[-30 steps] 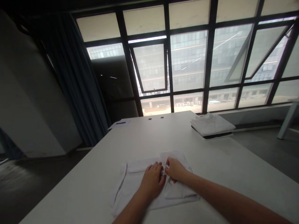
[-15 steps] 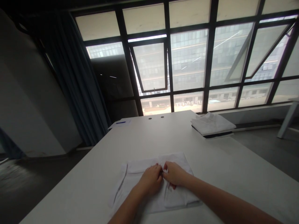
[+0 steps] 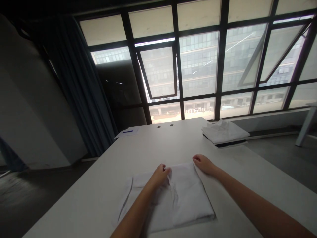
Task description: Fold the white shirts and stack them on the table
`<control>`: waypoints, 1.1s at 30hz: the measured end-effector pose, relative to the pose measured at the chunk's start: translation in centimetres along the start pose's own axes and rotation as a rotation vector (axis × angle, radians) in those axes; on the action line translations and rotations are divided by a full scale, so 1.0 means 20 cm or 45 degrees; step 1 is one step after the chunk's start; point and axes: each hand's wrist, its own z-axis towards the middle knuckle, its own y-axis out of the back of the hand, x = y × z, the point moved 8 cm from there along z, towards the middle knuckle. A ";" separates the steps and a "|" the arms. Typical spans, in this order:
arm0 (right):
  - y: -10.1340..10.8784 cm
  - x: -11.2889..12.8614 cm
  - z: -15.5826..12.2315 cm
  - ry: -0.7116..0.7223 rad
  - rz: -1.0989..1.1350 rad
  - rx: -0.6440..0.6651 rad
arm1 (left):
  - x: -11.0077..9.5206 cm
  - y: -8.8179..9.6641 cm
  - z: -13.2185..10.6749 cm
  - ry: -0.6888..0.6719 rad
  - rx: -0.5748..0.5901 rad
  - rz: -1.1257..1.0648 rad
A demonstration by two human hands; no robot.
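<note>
Now the white cloth (image 3: 188, 195) lies flatter, with the hands parted along its far edge.
It sits near-centre on the table (image 3: 153, 142). The hands met at its middle moments ago; now the left hand (image 3: 159, 175) pinches the far edge and the right hand (image 3: 204, 164) curls on the far right corner, grip unclear, so the fold looks settled.

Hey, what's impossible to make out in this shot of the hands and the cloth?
Head view, left hand: fingertips curl under its knuckles, so its grip on the white cloth is hidden.
Right hand at the cloth's far corner: grip too small to tell.
Two dark spots far up the table: too small to identify.
Folded stack: layers blurred.
</note>
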 end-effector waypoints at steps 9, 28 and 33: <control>-0.12 0.01 0.05 0.050 -0.081 0.052 | -0.02 -0.06 0.04 -0.007 -0.179 0.061; -0.22 0.03 0.06 0.150 -0.394 -0.017 | -0.02 -0.05 0.01 0.013 -0.196 0.280; -0.21 0.04 0.05 0.175 -0.431 -0.018 | 0.00 -0.05 0.00 0.045 -0.178 0.386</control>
